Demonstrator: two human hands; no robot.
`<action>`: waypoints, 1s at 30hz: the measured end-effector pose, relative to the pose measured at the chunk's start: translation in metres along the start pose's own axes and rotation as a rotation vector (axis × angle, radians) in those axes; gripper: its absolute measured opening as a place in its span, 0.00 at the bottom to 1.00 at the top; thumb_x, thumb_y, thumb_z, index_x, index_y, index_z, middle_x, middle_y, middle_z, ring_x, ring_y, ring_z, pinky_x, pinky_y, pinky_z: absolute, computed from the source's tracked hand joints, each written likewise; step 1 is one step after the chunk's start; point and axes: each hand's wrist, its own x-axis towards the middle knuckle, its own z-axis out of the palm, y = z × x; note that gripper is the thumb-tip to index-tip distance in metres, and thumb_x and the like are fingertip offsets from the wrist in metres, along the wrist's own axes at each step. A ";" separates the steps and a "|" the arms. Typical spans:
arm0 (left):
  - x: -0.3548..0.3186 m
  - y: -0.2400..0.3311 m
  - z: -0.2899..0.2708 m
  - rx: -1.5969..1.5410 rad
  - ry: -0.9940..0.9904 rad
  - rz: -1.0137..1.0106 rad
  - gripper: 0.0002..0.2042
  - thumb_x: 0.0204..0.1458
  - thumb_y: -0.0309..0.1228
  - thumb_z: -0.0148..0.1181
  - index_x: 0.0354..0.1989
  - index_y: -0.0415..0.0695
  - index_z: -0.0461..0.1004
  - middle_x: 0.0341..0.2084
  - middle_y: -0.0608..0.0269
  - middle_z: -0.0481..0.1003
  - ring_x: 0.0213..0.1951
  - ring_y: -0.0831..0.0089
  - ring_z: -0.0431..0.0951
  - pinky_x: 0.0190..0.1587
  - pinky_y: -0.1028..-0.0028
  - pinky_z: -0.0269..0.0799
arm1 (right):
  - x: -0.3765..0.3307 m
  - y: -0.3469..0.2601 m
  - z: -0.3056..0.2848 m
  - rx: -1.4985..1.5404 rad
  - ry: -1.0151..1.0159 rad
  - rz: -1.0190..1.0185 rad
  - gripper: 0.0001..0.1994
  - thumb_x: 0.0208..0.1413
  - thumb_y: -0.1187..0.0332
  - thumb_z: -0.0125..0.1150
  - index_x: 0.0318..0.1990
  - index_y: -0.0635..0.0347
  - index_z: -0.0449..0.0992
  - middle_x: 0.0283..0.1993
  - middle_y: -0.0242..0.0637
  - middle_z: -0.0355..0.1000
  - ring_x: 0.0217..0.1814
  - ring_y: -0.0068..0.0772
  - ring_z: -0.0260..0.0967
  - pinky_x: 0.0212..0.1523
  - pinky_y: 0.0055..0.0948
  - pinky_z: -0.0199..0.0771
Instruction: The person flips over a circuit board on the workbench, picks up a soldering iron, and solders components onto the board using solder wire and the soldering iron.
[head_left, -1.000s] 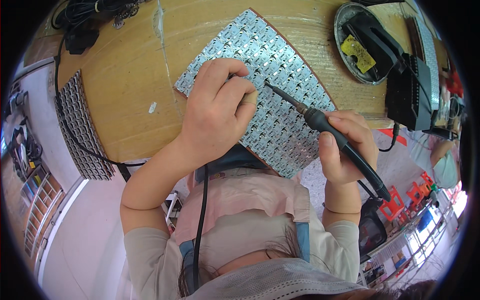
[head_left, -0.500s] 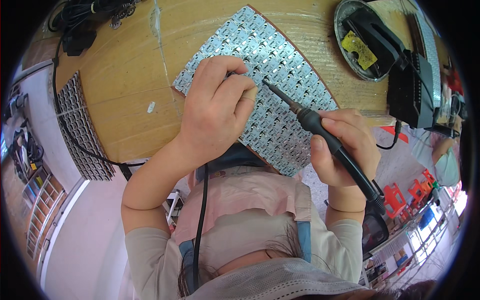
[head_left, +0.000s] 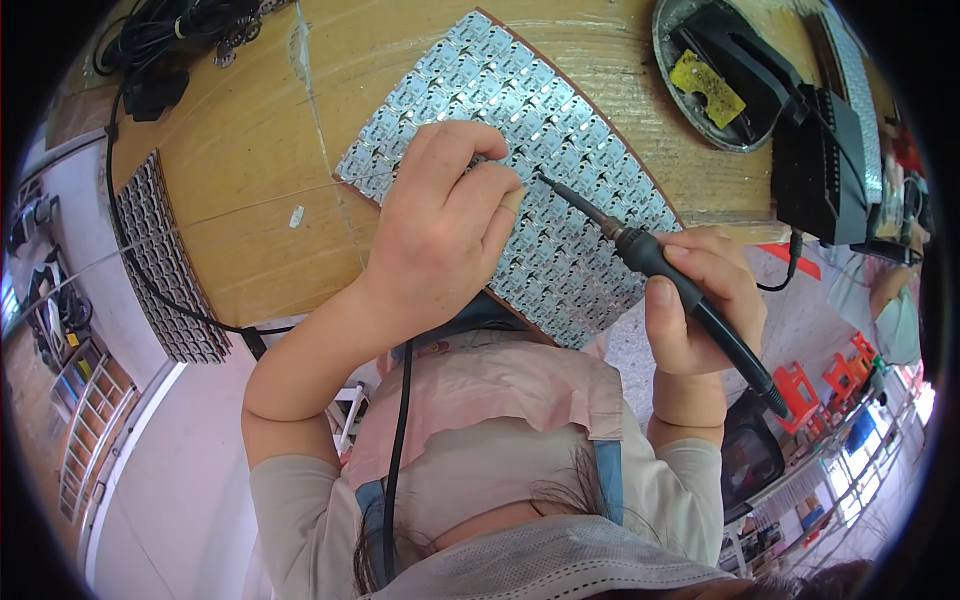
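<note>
A panel of many small light-blue circuit boards [head_left: 535, 110] lies slanted on the wooden table, its near corner reaching past the table's front edge. My left hand [head_left: 435, 225] is over the panel's left part, thumb and fingers pinched together. A thin wire [head_left: 345, 184], by its look solder wire, runs from the left into this pinch; its end is hidden by the fingers. My right hand [head_left: 690, 340] grips a black soldering iron [head_left: 640, 252] by its handle. The iron's tip points to the upper left, at the boards just right of my left fingertips; whether it touches cannot be told.
At the back right are a round metal dish [head_left: 664, 70] with a yellow sponge [head_left: 708, 88] and a black box-shaped unit [head_left: 825, 170]. A stack of board panels [head_left: 170, 260] lies at the left edge. Coiled black cables [head_left: 150, 45] sit at the back left.
The iron's tip has moved slightly right and down over the panel, and its handle has shifted in the same direction. My left hand stays pinched, a little lower and further right.
</note>
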 end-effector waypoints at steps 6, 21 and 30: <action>0.000 0.001 0.001 0.004 -0.024 -0.010 0.08 0.42 0.15 0.66 0.30 0.37 0.75 0.38 0.55 0.72 0.39 0.60 0.74 0.39 0.68 0.72 | 0.001 0.001 0.003 0.004 0.011 -0.001 0.12 0.45 0.75 0.69 0.37 0.67 0.75 0.30 0.48 0.76 0.28 0.40 0.76 0.30 0.31 0.77; -0.010 0.009 -0.001 0.121 0.015 0.104 0.08 0.41 0.15 0.63 0.31 0.35 0.74 0.36 0.53 0.70 0.29 0.61 0.74 0.26 0.71 0.70 | -0.013 -0.005 -0.010 0.029 0.065 0.042 0.11 0.46 0.72 0.68 0.37 0.64 0.75 0.32 0.47 0.77 0.28 0.40 0.76 0.31 0.32 0.76; -0.009 0.011 0.013 -0.033 0.023 0.040 0.09 0.42 0.12 0.64 0.32 0.35 0.75 0.41 0.53 0.70 0.32 0.67 0.74 0.32 0.74 0.73 | -0.018 0.001 -0.011 0.020 0.050 0.050 0.11 0.47 0.73 0.68 0.37 0.65 0.75 0.31 0.48 0.77 0.29 0.40 0.76 0.33 0.32 0.77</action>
